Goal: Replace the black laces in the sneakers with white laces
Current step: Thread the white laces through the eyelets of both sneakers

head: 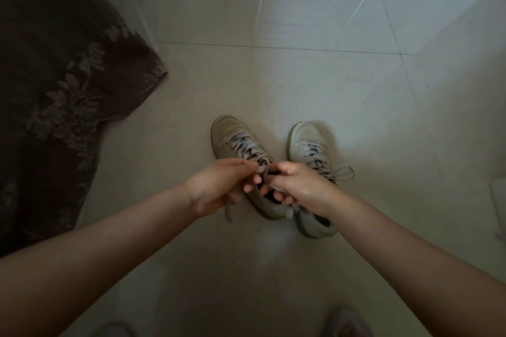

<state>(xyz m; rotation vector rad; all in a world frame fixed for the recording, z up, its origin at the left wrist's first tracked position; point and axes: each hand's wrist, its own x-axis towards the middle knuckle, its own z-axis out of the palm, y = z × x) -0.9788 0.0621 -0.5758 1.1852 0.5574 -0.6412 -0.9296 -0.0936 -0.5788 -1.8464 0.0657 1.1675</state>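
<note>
A: Sneakers, two, stand side by side on the tiled floor [328, 85], toes pointing away from the person. Left sneaker [235, 142] lies directly under both hands; right sneaker [309, 148] sits just beyond the right hand's grip.

B: State of each grip?

A: Left hand [219, 186] pinches one strand of the white lace [246, 145] between thumb and forefinger, its free end hanging below the palm. Right hand [295, 183] is curled round the other strand, whose tail shows under its fingers. Both pinches meet just above the sneaker's top eyelets.

B: Why held so close together?

A: Probably to form the knot: strands drawn toward one point above the tongue keep the lacing taut while they are crossed.

B: And the other sneaker?

A: White lace already threaded, with a tied bow [342, 172] lying just outside the right grip. No black lace is visible, so the task appears nearly complete. A dark patterned cloth [68, 76] lies well off beyond the left grip.
</note>
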